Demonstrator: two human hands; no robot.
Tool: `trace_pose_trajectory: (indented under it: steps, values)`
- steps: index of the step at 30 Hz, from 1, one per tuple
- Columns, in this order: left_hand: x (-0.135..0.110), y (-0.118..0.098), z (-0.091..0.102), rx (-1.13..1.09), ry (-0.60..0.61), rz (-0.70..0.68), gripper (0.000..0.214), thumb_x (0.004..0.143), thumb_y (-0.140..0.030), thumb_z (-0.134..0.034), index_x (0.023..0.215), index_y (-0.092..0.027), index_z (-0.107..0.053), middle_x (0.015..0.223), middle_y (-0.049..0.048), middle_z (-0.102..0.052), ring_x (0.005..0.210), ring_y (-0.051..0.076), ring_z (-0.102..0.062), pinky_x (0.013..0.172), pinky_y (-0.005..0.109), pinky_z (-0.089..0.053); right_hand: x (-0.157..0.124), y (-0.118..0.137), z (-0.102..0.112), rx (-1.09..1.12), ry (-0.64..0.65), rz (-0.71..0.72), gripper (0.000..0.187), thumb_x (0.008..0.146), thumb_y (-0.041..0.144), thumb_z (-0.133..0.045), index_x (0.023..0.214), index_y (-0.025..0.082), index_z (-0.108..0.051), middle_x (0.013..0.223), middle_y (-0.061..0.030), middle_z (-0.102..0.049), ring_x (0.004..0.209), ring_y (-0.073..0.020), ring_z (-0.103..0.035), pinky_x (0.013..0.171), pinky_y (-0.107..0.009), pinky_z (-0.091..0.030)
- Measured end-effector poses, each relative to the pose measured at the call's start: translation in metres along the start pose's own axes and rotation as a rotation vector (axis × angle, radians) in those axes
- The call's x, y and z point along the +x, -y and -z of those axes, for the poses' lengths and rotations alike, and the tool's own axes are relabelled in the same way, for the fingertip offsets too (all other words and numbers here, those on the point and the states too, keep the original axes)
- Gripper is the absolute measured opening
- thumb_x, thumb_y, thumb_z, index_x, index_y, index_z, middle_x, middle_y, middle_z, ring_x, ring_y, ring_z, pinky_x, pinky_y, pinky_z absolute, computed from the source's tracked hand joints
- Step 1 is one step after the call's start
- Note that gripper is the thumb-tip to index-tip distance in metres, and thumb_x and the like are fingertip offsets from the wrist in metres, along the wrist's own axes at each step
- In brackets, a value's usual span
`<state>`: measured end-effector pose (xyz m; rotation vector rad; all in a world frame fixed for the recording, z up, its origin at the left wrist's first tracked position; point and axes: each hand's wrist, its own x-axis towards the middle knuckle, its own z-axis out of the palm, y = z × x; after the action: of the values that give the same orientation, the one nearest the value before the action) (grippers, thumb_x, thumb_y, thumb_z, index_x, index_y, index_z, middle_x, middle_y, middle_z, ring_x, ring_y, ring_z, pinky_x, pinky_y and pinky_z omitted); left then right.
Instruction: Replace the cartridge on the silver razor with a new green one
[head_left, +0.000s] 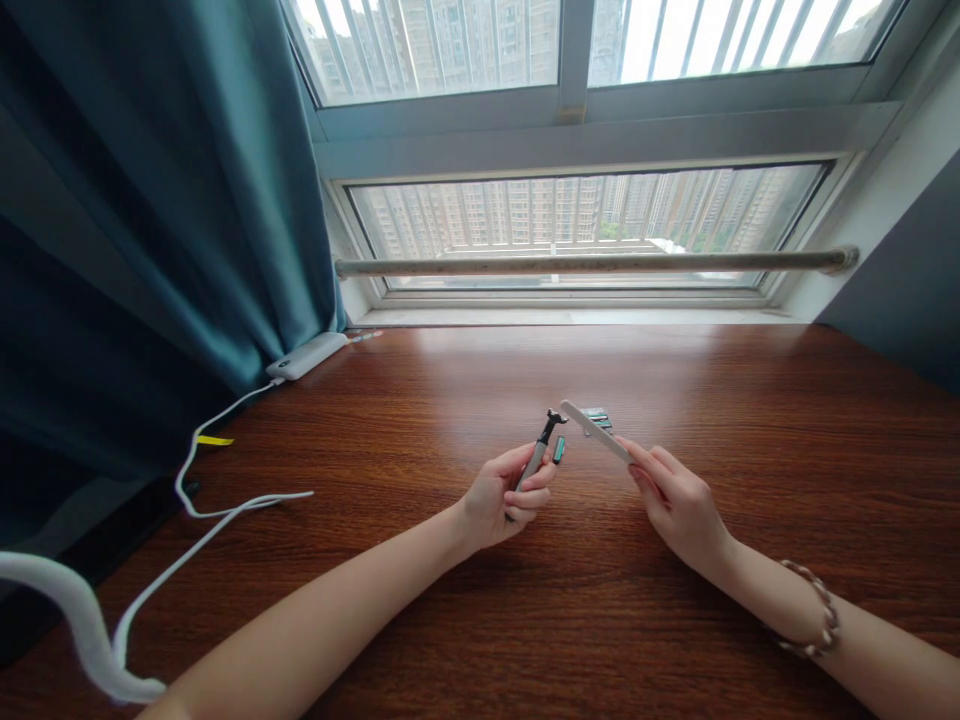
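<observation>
My left hand (506, 500) is closed around a razor handle (534, 464), grey with a black neck that points up and away. No blade cartridge sits on its forked tip. Close by that hand's fingers is a teal and black razor cartridge (559, 450); whether the fingers touch it I cannot tell. Between the thumb and fingers of my right hand (679, 505) is a flat pale stick (598, 432), whose far end comes near the razor's tip. Several more teal cartridges (598, 418) lie behind the stick and are partly hidden by it.
Both hands are over a brown wooden table (420, 400). A white power strip or box (307, 356) with a white cable (184, 470) lies at the back left, beside the blue curtain (225, 200). A yellow strip (215, 440) shows there. A metal rail (600, 264) crosses the window.
</observation>
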<state>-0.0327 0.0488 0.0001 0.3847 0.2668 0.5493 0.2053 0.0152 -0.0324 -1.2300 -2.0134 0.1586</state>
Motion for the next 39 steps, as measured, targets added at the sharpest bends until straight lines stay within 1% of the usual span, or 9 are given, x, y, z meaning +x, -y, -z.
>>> trace_pose_trajectory:
  steps: [6, 10, 15, 19, 23, 28, 32, 37, 39]
  values:
    - [0.0011, 0.0009, -0.0002, 0.056, 0.000, -0.003, 0.020, 0.087, -0.029, -0.037, 0.081, -0.013, -0.047, 0.055, -0.0057, -0.028, 0.035, 0.000, -0.014, 0.030, 0.011, -0.010, -0.0016, -0.0002, 0.0013, 0.005, 0.080, 0.053, 0.041, 0.087, 0.016, -0.038, 0.127, 0.023, -0.040, 0.075, -0.0011, -0.044, 0.059, -0.0085, -0.043, 0.057, -0.020, -0.038]
    - [0.0025, 0.0023, 0.0010, 0.082, -0.008, -0.042, 0.020, 0.086, -0.029, -0.037, 0.079, -0.013, -0.047, 0.055, -0.0053, -0.026, 0.036, 0.001, -0.019, 0.031, 0.012, -0.014, -0.0016, -0.0010, 0.0009, -0.029, -0.010, -0.007, 0.039, 0.087, 0.018, -0.037, 0.126, 0.022, -0.041, 0.071, -0.0004, -0.042, 0.056, -0.0085, -0.041, 0.055, -0.020, -0.037]
    - [0.0040, 0.0038, 0.0028, 0.087, -0.021, -0.063, 0.020, 0.086, -0.027, -0.037, 0.079, -0.011, -0.047, 0.056, -0.0047, -0.024, 0.039, 0.003, -0.022, 0.033, 0.012, -0.016, -0.0010, -0.0002, 0.0014, -0.067, 0.067, 0.031, 0.039, 0.087, 0.019, -0.038, 0.126, 0.024, -0.042, 0.074, -0.0011, -0.047, 0.058, -0.0088, -0.044, 0.056, -0.020, -0.038]
    - [0.0039, 0.0035, 0.0056, 0.095, -0.040, -0.083, 0.019, 0.084, -0.026, -0.040, 0.079, -0.011, -0.049, 0.052, -0.0056, -0.023, 0.039, 0.003, -0.022, 0.034, 0.013, -0.017, -0.0007, 0.0001, 0.0027, -0.089, 0.004, 0.014, 0.039, 0.087, 0.020, -0.036, 0.126, 0.021, -0.042, 0.073, -0.0015, -0.047, 0.056, -0.0086, -0.044, 0.055, -0.020, -0.039]
    - [0.0040, 0.0037, 0.0066, 0.137, -0.052, -0.117, 0.020, 0.084, -0.026, -0.042, 0.080, -0.010, -0.052, 0.048, -0.0061, -0.020, 0.038, 0.004, -0.023, 0.034, 0.013, -0.016, -0.0014, -0.0012, 0.0024, -0.123, 0.057, 0.088, 0.038, 0.087, 0.019, -0.037, 0.124, 0.022, -0.044, 0.075, -0.0022, -0.050, 0.058, -0.0087, -0.046, 0.055, -0.019, -0.038]
    - [0.0048, 0.0048, 0.0066, 0.166, -0.043, -0.126, 0.021, 0.084, -0.025, -0.040, 0.080, -0.010, -0.054, 0.046, -0.0062, -0.018, 0.038, 0.005, -0.021, 0.035, 0.014, -0.015, -0.0024, -0.0015, 0.0030, -0.133, -0.002, 0.055, 0.040, 0.086, 0.018, -0.039, 0.125, 0.023, -0.043, 0.073, -0.0015, -0.050, 0.056, -0.0083, -0.046, 0.055, -0.019, -0.039]
    - [0.0045, 0.0040, 0.0079, 0.173, -0.025, -0.125, 0.020, 0.084, -0.024, -0.038, 0.083, -0.011, -0.054, 0.043, -0.0076, -0.016, 0.036, 0.004, -0.015, 0.036, 0.015, -0.015, -0.0006, -0.0001, 0.0044, -0.124, 0.048, 0.117, 0.038, 0.086, 0.018, -0.038, 0.123, 0.022, -0.045, 0.073, -0.0021, -0.051, 0.059, -0.0091, -0.048, 0.054, -0.019, -0.038]
    - [0.0029, 0.0025, 0.0082, 0.188, -0.011, -0.094, 0.017, 0.085, -0.023, -0.037, 0.085, -0.014, -0.052, 0.039, -0.0082, -0.018, 0.033, 0.005, -0.013, 0.035, 0.015, -0.014, 0.0010, -0.0006, 0.0044, -0.101, -0.014, 0.008, 0.038, 0.087, 0.019, -0.037, 0.124, 0.021, -0.044, 0.074, -0.0026, -0.051, 0.059, -0.0102, -0.047, 0.056, -0.021, -0.039]
    - [0.0027, 0.0026, 0.0079, 0.223, -0.003, -0.104, 0.016, 0.085, -0.022, -0.038, 0.083, -0.015, -0.052, 0.039, -0.0076, -0.024, 0.032, 0.004, -0.014, 0.033, 0.015, -0.013, 0.0009, -0.0010, 0.0043, -0.073, 0.016, 0.025, 0.037, 0.087, 0.019, -0.037, 0.124, 0.021, -0.044, 0.074, -0.0026, -0.052, 0.061, -0.0110, -0.049, 0.057, -0.022, -0.039]
